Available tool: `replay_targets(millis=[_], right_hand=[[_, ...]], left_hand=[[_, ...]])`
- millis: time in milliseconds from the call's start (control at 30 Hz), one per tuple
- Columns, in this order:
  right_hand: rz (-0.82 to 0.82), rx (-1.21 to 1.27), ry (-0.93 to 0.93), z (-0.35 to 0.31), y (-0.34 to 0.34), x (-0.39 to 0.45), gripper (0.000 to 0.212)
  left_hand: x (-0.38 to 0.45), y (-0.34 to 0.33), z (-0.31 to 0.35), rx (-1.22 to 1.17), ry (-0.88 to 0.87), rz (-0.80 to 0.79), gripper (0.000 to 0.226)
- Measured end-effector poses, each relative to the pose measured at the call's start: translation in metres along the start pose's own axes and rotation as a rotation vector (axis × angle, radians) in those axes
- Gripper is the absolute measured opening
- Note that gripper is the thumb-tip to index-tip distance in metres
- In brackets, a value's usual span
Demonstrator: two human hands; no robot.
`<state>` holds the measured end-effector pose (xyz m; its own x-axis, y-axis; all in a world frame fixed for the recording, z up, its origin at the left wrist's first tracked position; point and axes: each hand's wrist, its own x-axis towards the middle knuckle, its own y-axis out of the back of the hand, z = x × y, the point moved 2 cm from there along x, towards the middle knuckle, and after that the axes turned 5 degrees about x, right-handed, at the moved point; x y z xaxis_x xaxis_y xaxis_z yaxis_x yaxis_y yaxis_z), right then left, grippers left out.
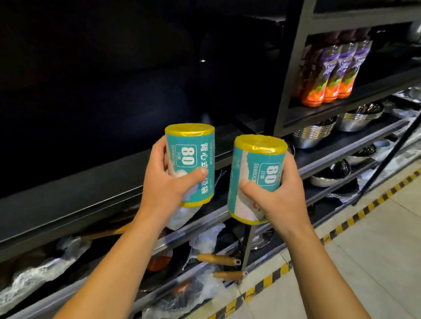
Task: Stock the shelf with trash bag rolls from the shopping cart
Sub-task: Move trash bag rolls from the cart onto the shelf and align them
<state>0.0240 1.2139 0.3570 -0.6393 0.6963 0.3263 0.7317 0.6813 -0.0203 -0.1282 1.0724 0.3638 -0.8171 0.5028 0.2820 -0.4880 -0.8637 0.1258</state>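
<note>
Head view showed the left hand gripping one trash bag roll and the right hand another, both near upright. The dark shelf lay just beyond, nearer the left roll.

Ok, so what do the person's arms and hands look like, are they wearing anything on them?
Both forearms are bare as far as the picture shows: no sleeves in view. The left hand and right hand wear no gloves, and no rings, watch or wristband are visible.
</note>
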Motion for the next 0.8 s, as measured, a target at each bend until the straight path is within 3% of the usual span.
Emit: replay_targets(millis=[200, 367, 600, 800], right_hand=[[-0.029, -0.003, 0.011, 0.021, 0.006, 0.054, 0.063], [-0.040, -0.012, -0.001, 0.032, 0.006, 0.076, 0.067], [0.017, -0.002, -0.031, 0.042, 0.001, 0.082, 0.071], [0.067, 0.017, -0.033, 0.048, -0.008, 0.083, 0.076]], left_hand=[[0.070, -0.032, -0.019, 0.068, -0.020, 0.037, 0.091], [0.109, -0.048, -0.041, 0.126, -0.024, 0.045, 0.088], [0.122, -0.061, -0.063, 0.179, -0.077, -0.003, 0.099], [0.114, -0.048, -0.062, 0.205, -0.057, -0.032, 0.087]])
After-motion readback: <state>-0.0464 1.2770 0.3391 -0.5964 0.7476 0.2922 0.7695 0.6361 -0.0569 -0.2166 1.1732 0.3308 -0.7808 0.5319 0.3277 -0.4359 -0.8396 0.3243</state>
